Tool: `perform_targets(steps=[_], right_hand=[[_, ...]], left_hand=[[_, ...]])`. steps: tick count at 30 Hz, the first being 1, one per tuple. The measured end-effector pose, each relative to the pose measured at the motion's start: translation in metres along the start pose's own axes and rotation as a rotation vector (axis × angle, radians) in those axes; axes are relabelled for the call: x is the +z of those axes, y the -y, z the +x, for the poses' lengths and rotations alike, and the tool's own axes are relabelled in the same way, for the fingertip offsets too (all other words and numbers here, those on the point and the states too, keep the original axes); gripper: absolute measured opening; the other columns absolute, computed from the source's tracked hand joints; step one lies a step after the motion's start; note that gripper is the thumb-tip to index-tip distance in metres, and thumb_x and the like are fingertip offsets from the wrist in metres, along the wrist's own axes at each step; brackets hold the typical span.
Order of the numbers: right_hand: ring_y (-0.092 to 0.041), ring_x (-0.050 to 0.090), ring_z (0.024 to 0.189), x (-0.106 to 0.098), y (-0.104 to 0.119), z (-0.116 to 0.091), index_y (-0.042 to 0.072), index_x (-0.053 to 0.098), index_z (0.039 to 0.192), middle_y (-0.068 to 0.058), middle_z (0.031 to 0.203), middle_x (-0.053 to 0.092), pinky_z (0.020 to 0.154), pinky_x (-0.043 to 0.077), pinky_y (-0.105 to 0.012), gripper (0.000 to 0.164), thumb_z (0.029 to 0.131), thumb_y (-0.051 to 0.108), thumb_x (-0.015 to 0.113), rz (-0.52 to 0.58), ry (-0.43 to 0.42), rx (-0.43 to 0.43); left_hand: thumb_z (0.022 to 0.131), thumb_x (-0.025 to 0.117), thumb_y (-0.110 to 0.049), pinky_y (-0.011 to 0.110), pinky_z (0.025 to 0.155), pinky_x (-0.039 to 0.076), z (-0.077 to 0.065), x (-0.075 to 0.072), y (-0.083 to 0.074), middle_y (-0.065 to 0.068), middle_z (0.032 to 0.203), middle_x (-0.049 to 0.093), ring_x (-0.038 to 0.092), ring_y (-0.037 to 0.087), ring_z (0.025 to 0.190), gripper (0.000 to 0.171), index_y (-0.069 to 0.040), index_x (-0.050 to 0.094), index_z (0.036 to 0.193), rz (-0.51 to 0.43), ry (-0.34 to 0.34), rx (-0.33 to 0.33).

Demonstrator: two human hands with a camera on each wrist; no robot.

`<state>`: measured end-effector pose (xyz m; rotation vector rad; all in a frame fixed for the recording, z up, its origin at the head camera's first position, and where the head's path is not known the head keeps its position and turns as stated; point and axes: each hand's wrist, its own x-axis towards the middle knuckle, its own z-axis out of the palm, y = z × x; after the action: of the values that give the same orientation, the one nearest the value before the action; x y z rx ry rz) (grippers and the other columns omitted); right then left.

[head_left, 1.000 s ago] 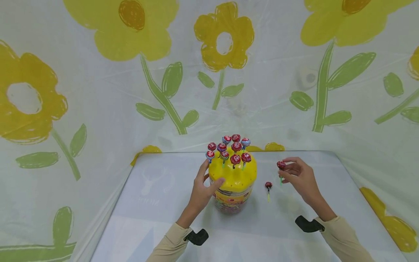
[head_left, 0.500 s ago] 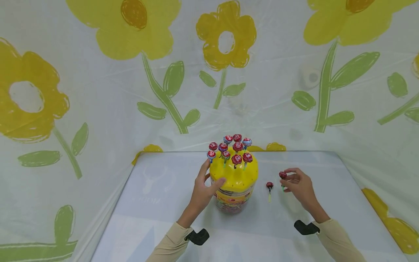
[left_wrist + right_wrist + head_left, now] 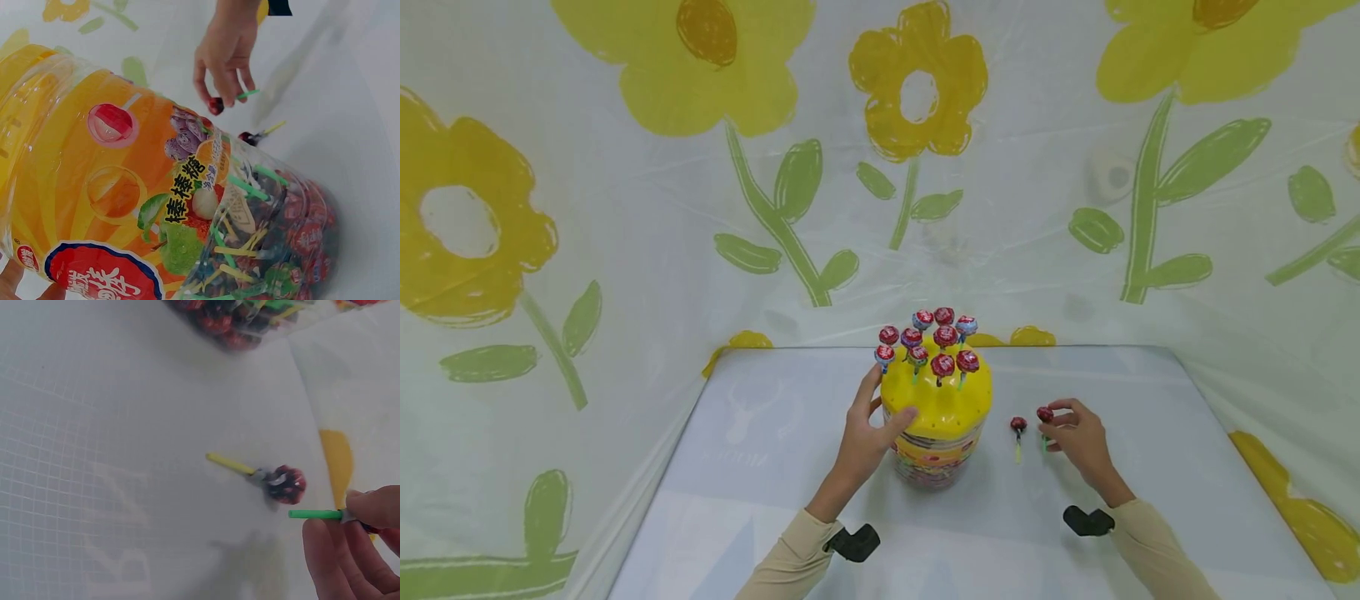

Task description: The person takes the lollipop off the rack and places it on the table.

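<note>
A clear candy jar with a yellow lid stands upright on the table. My left hand holds the lid's left side, thumb on top and fingers around the edge. Several wrapped lollipops stand in the lid, heads up. To the jar's right, my right hand pinches a red-wrapped lollipop with a green stick just below its head. The green stick points down in the head view. Beside it, a dark red lollipop with a yellow stick lies on the table.
The white table has a back edge close behind the jar. A cloth with printed yellow flowers hangs behind and at the sides. More lollipops fill the bottom of the jar. Black wrist mounts sit at both sleeves.
My right hand has come down toward the table with the green-stick lollipop, ending beside the lying one. My left hand keeps its hold on the lid.
</note>
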<state>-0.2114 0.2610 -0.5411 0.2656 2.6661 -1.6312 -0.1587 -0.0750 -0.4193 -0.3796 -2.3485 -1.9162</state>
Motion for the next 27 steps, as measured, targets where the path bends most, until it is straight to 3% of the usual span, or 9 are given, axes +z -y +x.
perform_targets(steps=[7, 16, 27], right_hand=[[-0.021, 0.065, 0.071, 0.006, -0.014, 0.009, -0.001, 0.05, 0.118, -0.022, 0.097, 0.062, 0.057, 0.056, -0.029, 0.039, 0.084, 0.005, 0.067, -0.012, -0.005, 0.019], [-0.018, 0.058, 0.06, 0.014, -0.022, 0.014, -0.004, 0.053, 0.111, -0.017, 0.083, 0.063, 0.051, 0.051, -0.029, 0.036, 0.081, 0.004, 0.07, -0.202, -0.004, 0.018], [-0.018, 0.058, 0.058, 0.007, -0.008, 0.014, -0.009, 0.049, 0.111, -0.02, 0.083, 0.061, 0.051, 0.05, -0.03, 0.037, 0.083, 0.007, 0.067, -0.294, 0.06, 0.005]], left_hand=[[0.09, 0.061, -0.02, 0.05, 0.109, 0.028, 0.0, 0.0, 0.001, 0.009, 0.153, 0.027, 0.025, 0.025, 0.138, 0.072, -0.005, 0.022, 0.149, 0.003, -0.003, -0.001], [0.09, 0.061, -0.019, 0.049, 0.109, 0.028, 0.0, 0.0, -0.001, 0.009, 0.153, 0.026, 0.024, 0.025, 0.139, 0.073, -0.005, 0.022, 0.149, 0.0, -0.001, -0.004], [0.09, 0.061, -0.02, 0.05, 0.109, 0.028, 0.0, -0.001, -0.001, 0.009, 0.153, 0.027, 0.024, 0.025, 0.139, 0.072, -0.006, 0.023, 0.149, 0.001, -0.004, 0.001]])
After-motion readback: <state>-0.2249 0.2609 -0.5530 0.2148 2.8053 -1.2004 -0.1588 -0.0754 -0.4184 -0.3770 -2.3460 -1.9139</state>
